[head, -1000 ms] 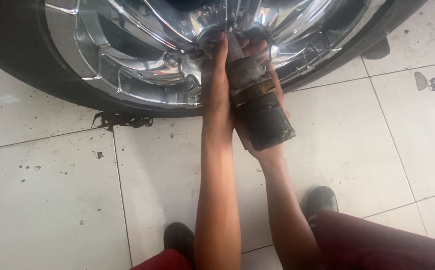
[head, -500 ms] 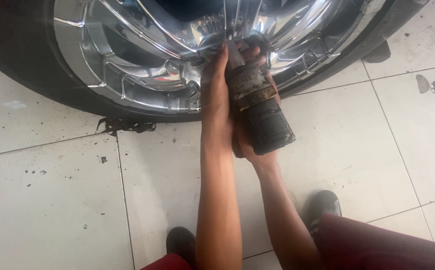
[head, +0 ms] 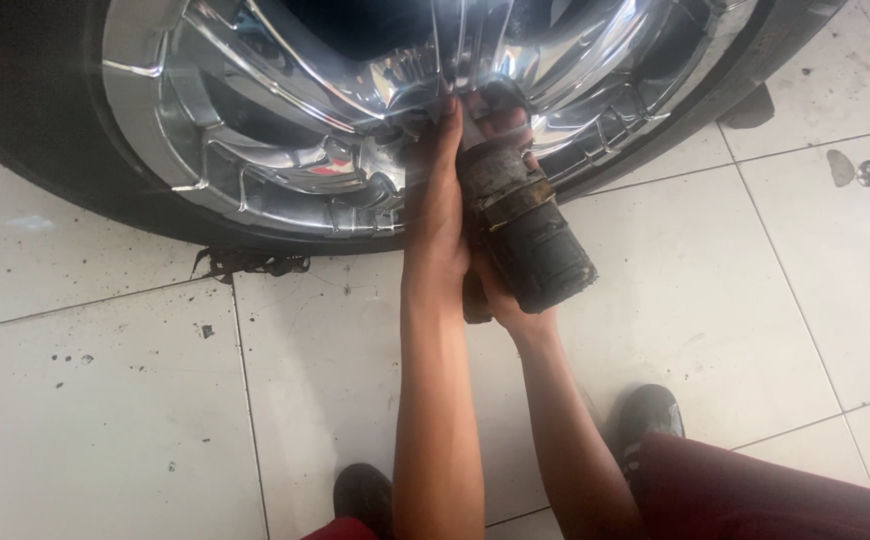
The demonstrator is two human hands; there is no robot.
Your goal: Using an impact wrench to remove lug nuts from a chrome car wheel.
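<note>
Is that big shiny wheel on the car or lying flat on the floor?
It stands upright: the shiny chrome wheel rests in its black rubber tyre on the white tiled floor. Whether it is bolted on, the picture does not show.

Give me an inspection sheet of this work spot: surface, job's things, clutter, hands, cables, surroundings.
Surface: pale floor tiles with dark grout lines, specks and a few stains.
Job's things: a dark, grimy power tool pointed into the hub of a chrome wheel with a black tire.
Clutter: a scrap of dark debris on the floor under the tire.
Hands: left hand lies along the tool's side, fingertips at the hub; right hand grips the tool from beneath.
Cables: nothing seen.
Surroundings: the person's dark shoes and dark red trousers at the bottom edge.
</note>
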